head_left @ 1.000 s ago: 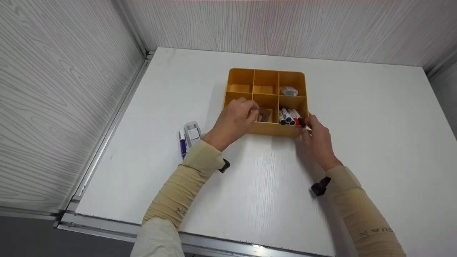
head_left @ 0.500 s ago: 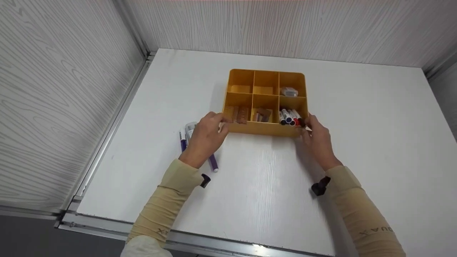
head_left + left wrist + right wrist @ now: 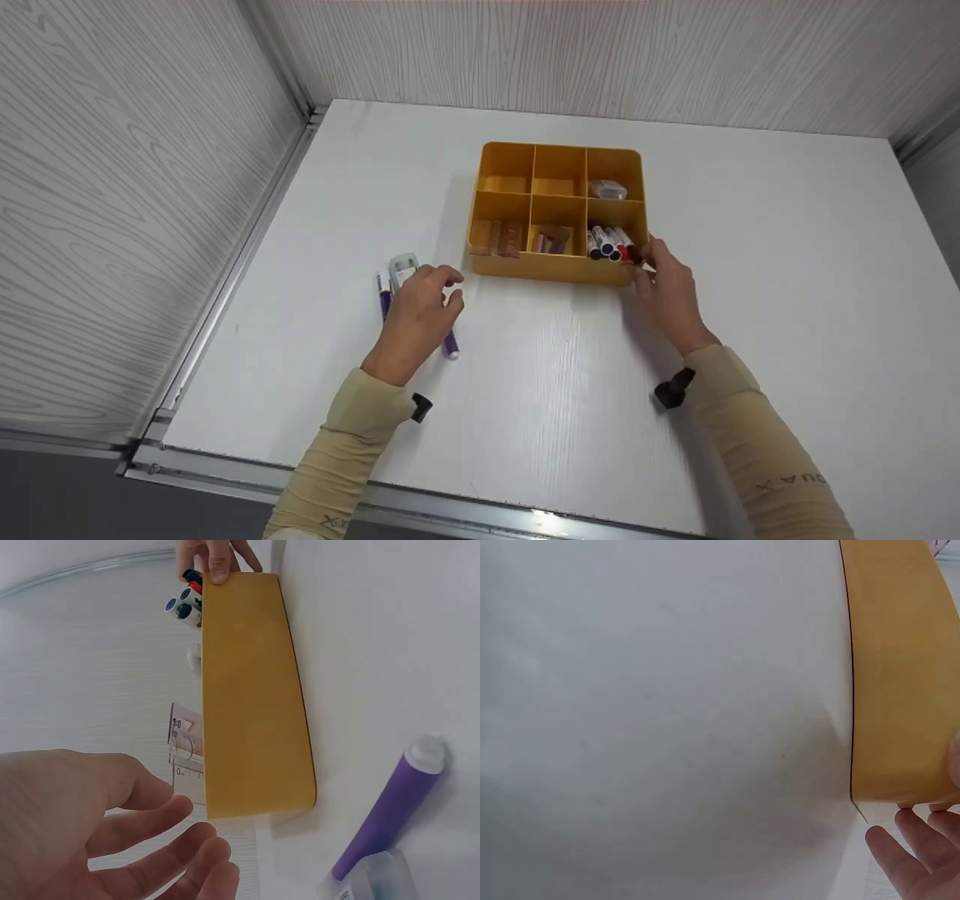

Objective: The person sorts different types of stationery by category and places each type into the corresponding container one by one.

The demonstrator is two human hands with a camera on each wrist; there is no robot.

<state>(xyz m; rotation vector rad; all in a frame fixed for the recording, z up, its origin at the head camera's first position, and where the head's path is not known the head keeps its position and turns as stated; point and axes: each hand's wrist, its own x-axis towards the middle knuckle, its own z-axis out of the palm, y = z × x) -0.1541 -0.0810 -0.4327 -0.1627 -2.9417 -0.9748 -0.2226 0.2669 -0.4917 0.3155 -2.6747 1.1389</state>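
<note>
My left hand (image 3: 416, 315) hovers over the table with parted, loosely bent fingers and nothing between them. Beneath and beside it lie a purple marker (image 3: 451, 345), a second purple-bodied marker (image 3: 385, 298) and a clear plastic case (image 3: 403, 264), partly hidden by the hand. My right hand (image 3: 667, 300) grips the front right corner of a yellow six-compartment box (image 3: 551, 268); in the right wrist view the fingers touch its side wall. See-through rulers (image 3: 187, 742) stick up from the front left compartment. Several whiteboard markers (image 3: 611, 244) fill the front right one.
Small flat brownish pieces (image 3: 553, 240) lie in the front middle compartment, and a small clear item (image 3: 607, 190) in the back right one. The white table (image 3: 547, 405) has panels behind and at the left, with a metal rail along its front edge.
My left hand has withdrawn from over the box, leftward and toward me, uncovering the rulers in the front left compartment. My right hand stays at the box corner.
</note>
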